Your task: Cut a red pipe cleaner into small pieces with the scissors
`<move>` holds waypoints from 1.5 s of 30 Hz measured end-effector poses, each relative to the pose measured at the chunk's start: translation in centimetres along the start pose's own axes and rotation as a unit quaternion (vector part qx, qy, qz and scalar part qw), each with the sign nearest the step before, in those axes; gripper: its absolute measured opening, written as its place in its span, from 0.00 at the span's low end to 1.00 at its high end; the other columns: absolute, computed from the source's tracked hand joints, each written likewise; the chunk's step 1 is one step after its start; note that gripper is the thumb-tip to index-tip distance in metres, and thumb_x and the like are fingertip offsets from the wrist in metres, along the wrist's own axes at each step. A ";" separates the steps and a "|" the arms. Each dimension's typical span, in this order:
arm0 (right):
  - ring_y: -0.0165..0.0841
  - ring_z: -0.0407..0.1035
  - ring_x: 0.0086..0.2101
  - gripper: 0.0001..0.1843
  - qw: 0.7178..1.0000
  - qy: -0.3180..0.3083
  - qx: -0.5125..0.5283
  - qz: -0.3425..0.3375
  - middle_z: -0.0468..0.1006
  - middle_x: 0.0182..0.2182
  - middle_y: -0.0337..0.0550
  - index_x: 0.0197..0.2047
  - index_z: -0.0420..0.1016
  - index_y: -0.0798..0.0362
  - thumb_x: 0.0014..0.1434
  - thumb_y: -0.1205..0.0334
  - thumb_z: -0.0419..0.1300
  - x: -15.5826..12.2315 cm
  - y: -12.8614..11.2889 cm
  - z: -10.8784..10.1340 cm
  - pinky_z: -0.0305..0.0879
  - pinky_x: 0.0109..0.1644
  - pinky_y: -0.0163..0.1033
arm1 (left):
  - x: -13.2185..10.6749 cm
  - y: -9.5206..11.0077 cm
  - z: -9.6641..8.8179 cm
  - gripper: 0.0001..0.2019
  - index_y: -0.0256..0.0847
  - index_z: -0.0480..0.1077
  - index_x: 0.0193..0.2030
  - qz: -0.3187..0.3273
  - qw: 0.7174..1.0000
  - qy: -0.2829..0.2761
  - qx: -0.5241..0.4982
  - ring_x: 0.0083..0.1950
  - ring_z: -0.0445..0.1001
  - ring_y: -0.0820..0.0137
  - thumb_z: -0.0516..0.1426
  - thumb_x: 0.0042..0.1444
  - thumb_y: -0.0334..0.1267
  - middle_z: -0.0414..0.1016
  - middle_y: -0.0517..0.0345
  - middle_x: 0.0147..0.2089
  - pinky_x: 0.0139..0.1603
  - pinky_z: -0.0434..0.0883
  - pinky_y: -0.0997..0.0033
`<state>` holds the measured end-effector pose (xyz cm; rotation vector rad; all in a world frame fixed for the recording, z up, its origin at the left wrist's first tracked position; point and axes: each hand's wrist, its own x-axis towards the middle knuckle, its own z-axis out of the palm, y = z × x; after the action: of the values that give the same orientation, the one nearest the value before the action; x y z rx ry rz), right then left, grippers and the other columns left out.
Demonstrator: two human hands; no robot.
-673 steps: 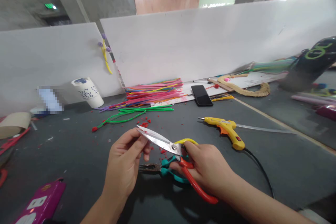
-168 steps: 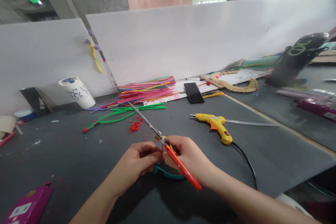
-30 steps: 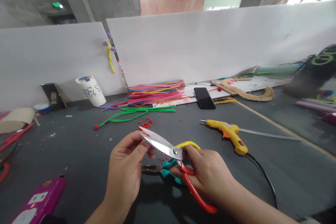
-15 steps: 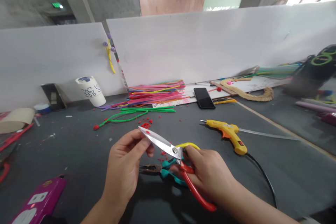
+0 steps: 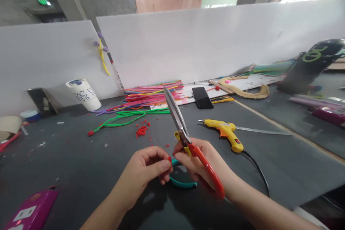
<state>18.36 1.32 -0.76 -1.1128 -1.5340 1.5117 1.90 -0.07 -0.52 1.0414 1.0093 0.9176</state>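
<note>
My left hand (image 5: pixel 149 169) is closed in a pinch on a small red piece (image 5: pixel 169 159), of which only the tip shows. In my right hand (image 5: pixel 201 158) are scissors (image 5: pixel 205 163) with red handles, blades pointing up and away and nearly together. Something yellow (image 5: pixel 187 150) shows by the scissors' pivot; what it is I cannot tell. Beneath both hands lie pliers with teal handles (image 5: pixel 183 184), their jaws hidden by my left hand. Beyond my hands, a little heap of red clippings (image 5: pixel 142 130) lies on the dark table (image 5: pixel 107 165).
A yellow glue gun (image 5: pixel 225 131) with its cord lies to the right. Behind are a phone (image 5: pixel 202 97), a bundle of coloured pipe cleaners (image 5: pixel 151 95), green stems (image 5: pixel 126 118) and a white cup (image 5: pixel 84 95). A purple power strip (image 5: pixel 32 210) sits front left.
The scissors have swung upright, away from my left fingertips. My left hand has come nearer and to the right, uncovering more of the red heap. The view has shifted slightly right.
</note>
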 end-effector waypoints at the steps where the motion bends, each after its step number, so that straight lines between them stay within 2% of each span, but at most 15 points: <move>1: 0.21 0.50 0.12 0.06 1.000 -0.008 0.012 0.002 0.57 0.12 0.27 0.28 0.65 0.54 0.51 0.61 0.53 0.0 -0.1 0.0 0.47 0.14 0.27 | 0.0 -0.1 0.1 0.05 0.35 0.70 0.24 -0.008 1.000 -0.002 0.007 0.21 0.67 0.77 0.61 0.45 0.34 0.70 0.59 0.21 0.22 0.64 0.78; 6: 0.20 0.51 0.13 0.03 1.000 -0.022 -0.019 -0.004 0.57 0.12 0.27 0.24 0.63 0.55 0.47 0.65 0.55 -0.2 -0.7 0.2 0.47 0.15 0.26 | 0.3 -0.3 0.1 0.05 0.35 0.71 0.24 -0.031 0.999 -0.001 0.032 0.20 0.66 0.77 0.62 0.41 0.34 0.67 0.61 0.20 0.22 0.63 0.77; 10: 0.20 0.51 0.14 0.04 0.999 -0.023 -0.036 -0.018 0.57 0.13 0.27 0.23 0.61 0.54 0.47 0.68 0.53 -0.3 -0.8 0.3 0.47 0.17 0.27 | 0.4 -0.3 0.1 0.05 0.34 0.72 0.26 -0.023 0.998 -0.005 0.063 0.21 0.65 0.76 0.61 0.42 0.33 0.69 0.59 0.23 0.22 0.63 0.76; 13: 0.20 0.50 0.14 0.04 0.999 -0.007 -0.052 -0.006 0.55 0.12 0.27 0.22 0.59 0.54 0.46 0.68 0.52 -0.1 -0.6 0.3 0.47 0.17 0.27 | 0.3 -0.1 0.2 0.03 0.36 0.72 0.27 0.010 0.992 0.009 0.127 0.23 0.66 0.74 0.59 0.44 0.33 0.70 0.59 0.24 0.25 0.63 0.75; 17: 0.20 0.50 0.17 0.04 0.997 0.014 -0.073 -0.008 0.56 0.15 0.28 0.22 0.59 0.54 0.45 0.70 0.52 0.2 -0.1 0.4 0.47 0.19 0.27 | 0.0 0.2 0.4 0.02 0.37 0.72 0.26 0.068 0.965 0.065 0.246 0.27 0.68 0.71 0.58 0.44 0.32 0.71 0.57 0.26 0.29 0.65 0.73; 22: 0.22 0.51 0.19 0.04 0.996 0.020 -0.087 -0.020 0.57 0.16 0.30 0.22 0.60 0.54 0.44 0.70 0.51 0.3 0.2 0.5 0.47 0.20 0.27 | 0.0 0.2 0.7 0.03 0.38 0.72 0.24 0.089 0.953 0.064 0.281 0.25 0.68 0.70 0.57 0.44 0.32 0.70 0.57 0.23 0.26 0.65 0.73; 30: 0.23 0.50 0.21 0.03 0.991 0.005 -0.131 -0.041 0.57 0.18 0.31 0.21 0.59 0.55 0.41 0.70 0.52 0.5 0.7 0.4 0.48 0.22 0.28 | 0.2 -0.2 0.3 0.06 0.38 0.72 0.26 0.064 0.959 0.036 0.272 0.26 0.68 0.70 0.54 0.43 0.29 0.71 0.57 0.25 0.27 0.64 0.74; 36: 0.23 0.51 0.21 0.05 0.986 0.013 -0.162 -0.048 0.56 0.18 0.31 0.21 0.58 0.54 0.44 0.68 0.53 0.5 0.6 0.3 0.48 0.23 0.28 | 0.1 -0.2 0.3 0.05 0.38 0.72 0.25 0.048 0.969 0.029 0.239 0.24 0.64 0.73 0.55 0.43 0.28 0.68 0.59 0.22 0.24 0.62 0.76; 38: 0.24 0.51 0.21 0.08 0.980 0.023 -0.188 -0.064 0.57 0.18 0.31 0.22 0.57 0.53 0.48 0.64 0.54 0.3 0.4 0.1 0.49 0.23 0.28 | 0.1 -0.1 0.1 0.02 0.37 0.72 0.24 0.050 0.978 0.051 0.194 0.23 0.64 0.74 0.57 0.43 0.30 0.68 0.60 0.21 0.24 0.62 0.76; 40: 0.24 0.50 0.21 0.11 0.966 0.041 -0.239 -0.087 0.57 0.18 0.30 0.23 0.57 0.53 0.49 0.58 0.56 0.1 0.1 -0.1 0.48 0.23 0.29 | 0.2 0.0 -0.2 0.01 0.38 0.71 0.25 0.066 0.986 0.099 0.118 0.22 0.64 0.75 0.59 0.44 0.32 0.68 0.62 0.21 0.23 0.63 0.77; 43: 0.24 0.51 0.19 0.14 0.931 0.071 -0.345 -0.099 0.59 0.16 0.30 0.25 0.59 0.52 0.47 0.53 0.59 -0.2 0.1 -0.4 0.46 0.22 0.30 | 0.3 0.1 -0.7 0.03 0.38 0.71 0.25 0.120 0.979 0.166 0.017 0.22 0.66 0.76 0.61 0.44 0.33 0.70 0.62 0.21 0.24 0.64 0.78; 45: 0.25 0.53 0.18 0.15 0.904 0.078 -0.408 -0.097 0.62 0.17 0.31 0.26 0.61 0.51 0.46 0.50 0.60 -0.4 0.5 -0.5 0.46 0.22 0.31 | 0.3 0.2 -0.9 0.02 0.37 0.72 0.25 0.159 0.971 0.177 -0.015 0.23 0.66 0.77 0.61 0.44 0.32 0.70 0.62 0.22 0.24 0.64 0.79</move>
<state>18.98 1.13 -1.17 -1.4187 -2.1533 0.5963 1.07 0.48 -0.55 1.0530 1.1343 1.4160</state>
